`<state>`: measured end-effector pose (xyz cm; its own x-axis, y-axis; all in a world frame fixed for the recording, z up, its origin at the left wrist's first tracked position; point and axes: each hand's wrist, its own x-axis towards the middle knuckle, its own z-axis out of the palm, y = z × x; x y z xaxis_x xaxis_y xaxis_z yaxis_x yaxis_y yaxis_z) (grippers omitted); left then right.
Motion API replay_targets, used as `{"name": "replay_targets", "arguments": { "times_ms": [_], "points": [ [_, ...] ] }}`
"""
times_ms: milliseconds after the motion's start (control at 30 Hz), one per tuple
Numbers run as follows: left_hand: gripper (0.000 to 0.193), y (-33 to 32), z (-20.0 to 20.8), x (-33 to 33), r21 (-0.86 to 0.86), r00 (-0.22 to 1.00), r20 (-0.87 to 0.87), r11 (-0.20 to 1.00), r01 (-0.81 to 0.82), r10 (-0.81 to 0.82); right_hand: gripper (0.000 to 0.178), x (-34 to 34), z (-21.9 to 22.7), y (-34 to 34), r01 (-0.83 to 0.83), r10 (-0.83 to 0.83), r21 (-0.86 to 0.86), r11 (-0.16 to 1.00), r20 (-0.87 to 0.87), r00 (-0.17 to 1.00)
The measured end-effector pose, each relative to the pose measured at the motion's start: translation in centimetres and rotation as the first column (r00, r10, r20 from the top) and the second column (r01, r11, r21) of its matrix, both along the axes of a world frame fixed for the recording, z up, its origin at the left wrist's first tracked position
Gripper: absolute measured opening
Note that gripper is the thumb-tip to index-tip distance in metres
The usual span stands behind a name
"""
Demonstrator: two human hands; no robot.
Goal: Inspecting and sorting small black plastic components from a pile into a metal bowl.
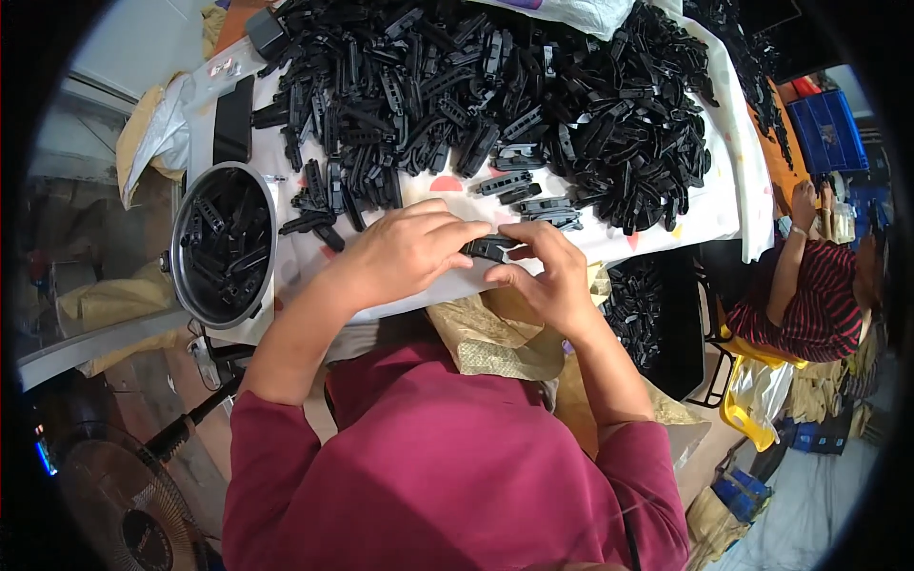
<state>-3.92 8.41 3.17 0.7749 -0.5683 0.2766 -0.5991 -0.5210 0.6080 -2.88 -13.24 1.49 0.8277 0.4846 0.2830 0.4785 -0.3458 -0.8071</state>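
Between my two hands, near the table's front edge, is a small black plastic part (489, 249). My left hand (411, 249) pinches its left end with thumb and fingers. At the other end, the fingers and thumb of my right hand (552, 276) close around it. Just beyond lie a few separate black slotted plastic pieces (505, 183) on the white patterned tablecloth (409, 295). Farther back a large heap of similar black parts (381, 105) spreads over the table, with another dense heap (638, 143) to the right.
A round metal pot (270, 285) with black parts stands at the left, a dark phone-like slab (233, 122) behind it. Below the table's right side is a black bin (676, 343) of parts. A fan (133, 504) stands lower left; another person (800, 295) sits at right.
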Motion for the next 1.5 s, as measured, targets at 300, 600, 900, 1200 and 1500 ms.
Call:
{"name": "replay_targets", "arguments": {
  "times_ms": [300, 600, 900, 1200, 1500],
  "points": [
    [0.038, -1.2, -4.2, 1.8, -0.102, 0.887, -0.254, 0.902, -0.420, 0.385, 0.032, 4.9, -1.6, -0.4, 0.176, -0.018, -0.488, 0.855, 0.311, 0.950],
    [0.031, -5.3, -4.8, 6.2, 0.319, 0.937, 0.079, 0.882, -0.347, 0.340, 0.023, 5.9, -4.1, -0.2, 0.241, 0.088, -0.586, 0.774, 0.476, 0.875],
    [0.019, -1.9, -4.0, 3.1, -0.142, 0.583, -0.591, 0.639, -0.756, 0.558, 0.036, 4.4, -2.3, 0.3, 0.258, -0.173, -0.199, 0.945, 0.365, 0.915],
    [0.019, -3.6, -2.4, 0.1, -0.729, 0.776, -0.630, 0.318, -0.607, 0.037, 0.014, -1.6, 0.8, 3.7, 0.266, 0.144, 0.760, 0.593, -0.425, 0.894],
    [0.029, -1.7, -1.0, 0.3, -0.632, 0.993, 0.022, 0.772, -0.073, 0.112, 0.022, -2.4, 1.2, 3.5, 0.208, 0.066, 0.699, 0.684, -0.344, 0.937]
  ]
}}
